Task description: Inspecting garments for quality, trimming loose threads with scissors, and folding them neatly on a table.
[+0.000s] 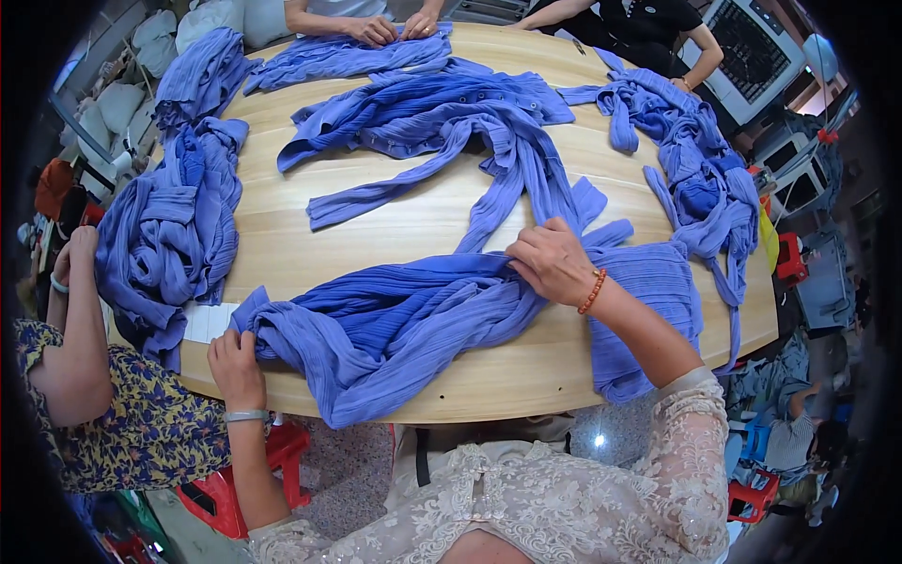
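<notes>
A blue, finely pleated garment [404,320] lies bunched lengthwise along the near edge of the table, its darker inner side showing in the middle. My left hand [237,373] pinches its left end, close to the table's edge. At the garment's upper right end, my right hand [556,263] is closed on the fabric with the fingertips pressed together. Beside my right forearm lies a folded blue ribbed piece [644,315]. Just beyond, another blue garment [423,113] with a row of small round fastenings spreads over the table, its long strips trailing toward me.
Heaps of blue garments lie on the wooden table [272,221], one pile [174,226] at left, another [700,160] at right. A person in a floral top stands at left. Across the table, a co-worker's hands [395,30] handle blue cloth. Red stools [235,489] stand below.
</notes>
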Action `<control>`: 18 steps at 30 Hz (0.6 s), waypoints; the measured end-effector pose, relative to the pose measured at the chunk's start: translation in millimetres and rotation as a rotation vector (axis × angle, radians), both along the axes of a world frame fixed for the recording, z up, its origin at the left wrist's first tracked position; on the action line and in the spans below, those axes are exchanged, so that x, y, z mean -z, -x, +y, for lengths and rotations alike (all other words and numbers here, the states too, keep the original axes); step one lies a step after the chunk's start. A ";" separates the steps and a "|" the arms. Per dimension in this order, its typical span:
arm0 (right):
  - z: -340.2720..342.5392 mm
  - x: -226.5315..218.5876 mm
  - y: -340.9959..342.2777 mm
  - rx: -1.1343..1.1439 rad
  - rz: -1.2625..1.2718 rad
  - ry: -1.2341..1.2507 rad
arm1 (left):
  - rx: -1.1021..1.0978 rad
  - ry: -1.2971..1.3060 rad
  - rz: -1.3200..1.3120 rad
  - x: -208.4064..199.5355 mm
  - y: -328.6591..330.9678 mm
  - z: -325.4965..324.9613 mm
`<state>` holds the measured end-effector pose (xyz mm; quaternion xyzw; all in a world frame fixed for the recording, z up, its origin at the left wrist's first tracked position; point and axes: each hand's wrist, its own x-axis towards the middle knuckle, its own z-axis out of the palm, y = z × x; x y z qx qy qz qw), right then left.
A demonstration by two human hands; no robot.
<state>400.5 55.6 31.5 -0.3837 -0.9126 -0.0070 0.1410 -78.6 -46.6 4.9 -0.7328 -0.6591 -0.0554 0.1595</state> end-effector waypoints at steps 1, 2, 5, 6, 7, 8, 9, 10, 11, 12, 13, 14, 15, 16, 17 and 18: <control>-1.3 -5.7 4.7 -0.038 0.098 -0.013 | -0.012 0.000 0.016 -2.0 -0.4 1.5; -1.5 -10.5 8.3 -0.034 0.101 -0.015 | -0.009 -0.002 0.019 -8.5 -3.4 4.0; -3.8 -30.5 14.9 -0.066 0.441 0.014 | 0.120 0.203 -0.613 -38.1 -17.0 10.1; -8.6 -41.7 15.6 -0.071 0.443 0.004 | 0.168 0.177 -0.719 -47.1 -29.6 16.2; -14.7 -50.5 14.7 -0.088 0.530 0.022 | 0.220 0.160 -0.829 -52.4 -46.8 25.7; -20.6 -57.2 15.4 -0.111 0.620 0.041 | 0.243 0.208 -0.877 -54.1 -60.8 33.5; -26.4 -61.2 20.7 -0.176 0.697 0.045 | 0.329 0.209 -0.857 -56.6 -78.2 39.4; -35.9 -73.8 24.2 -0.237 0.625 0.064 | 0.415 0.206 -0.836 -59.5 -93.3 44.0; -46.6 -84.6 26.7 -0.292 0.550 0.080 | 0.525 0.282 -0.771 -59.9 -103.0 49.5; -56.1 -87.6 32.6 -0.341 0.552 0.012 | 0.650 0.348 -0.760 -59.7 -112.4 54.4; -65.0 -96.9 35.3 -0.389 0.513 0.029 | 0.735 0.400 -0.772 -51.1 -116.7 58.5; -74.4 -105.8 32.3 -0.422 0.467 0.047 | 0.755 0.544 -0.750 -50.0 -121.8 62.7; -82.0 -109.6 29.1 -0.418 0.459 0.043 | 0.771 0.686 -0.722 -50.0 -125.2 65.9; -86.4 -115.6 21.6 -0.401 0.446 0.033 | 0.767 0.725 -0.656 -52.7 -127.8 64.0; -89.5 -120.5 11.7 -0.344 0.387 0.035 | 0.742 0.777 -0.612 -53.3 -126.0 63.1; -91.7 -124.1 2.7 -0.292 0.332 0.037 | 0.710 0.827 -0.565 -54.3 -120.4 61.0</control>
